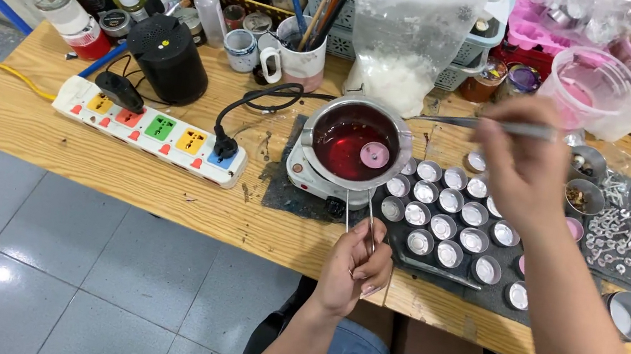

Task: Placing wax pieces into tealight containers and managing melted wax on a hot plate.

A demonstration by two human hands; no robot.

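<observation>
Left hand [352, 266]: grips wire handle of round steel pot of red liquid wax [356, 143] on white hotplate [307, 177].
Right hand [524, 158]: pinches long metal tweezers [464, 121].
Risk: tilted pot could spill (over small foil cups [445, 226]).

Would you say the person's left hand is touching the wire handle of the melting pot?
Touching. The head view shows the left hand closed around the end of the wire handle that runs back to the melting pot of red liquid.

A seated person seen from above. Both forearms are bare down to the fingers of the left hand [352, 266] and right hand [521, 166]. Dark sleeve edges sit at the upper arms, far back from the fingers. Blue denim shorts cover the thighs.
</observation>
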